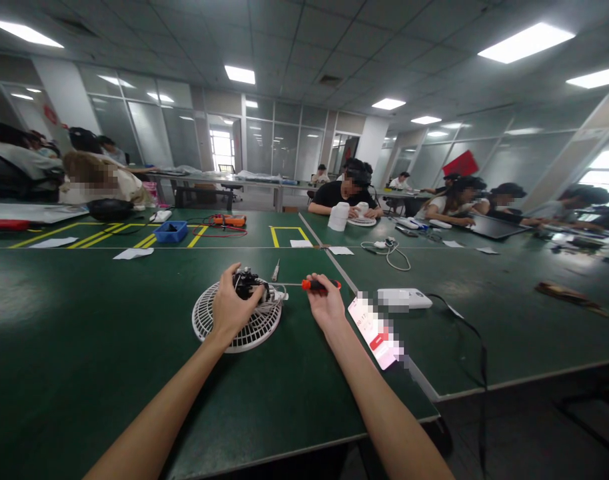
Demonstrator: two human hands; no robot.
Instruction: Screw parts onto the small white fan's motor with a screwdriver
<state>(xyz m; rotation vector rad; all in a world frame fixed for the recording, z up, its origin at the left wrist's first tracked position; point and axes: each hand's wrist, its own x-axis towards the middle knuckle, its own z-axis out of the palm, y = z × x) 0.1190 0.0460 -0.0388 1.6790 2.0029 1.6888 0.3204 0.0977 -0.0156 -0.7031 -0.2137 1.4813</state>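
My left hand (pixel 230 303) is closed around a small black fan motor (pixel 248 283) that sits on a white round fan grille (pixel 244 327) lying flat on the green table (pixel 109 347). My right hand (pixel 324 303) grips a red-handled screwdriver (pixel 318 285). Its thin shaft points left, and the tip reaches the motor. A second small tool (pixel 275 270) lies on the table just behind the motor.
A phone (pixel 377 330) and a white box (pixel 403 298) with a black cable lie right of my right hand. A blue tray (pixel 170 231), an orange meter (pixel 228 219) and paper slips lie farther back. Several people sit at the far tables; one (pixel 345 193) handles white fan parts.
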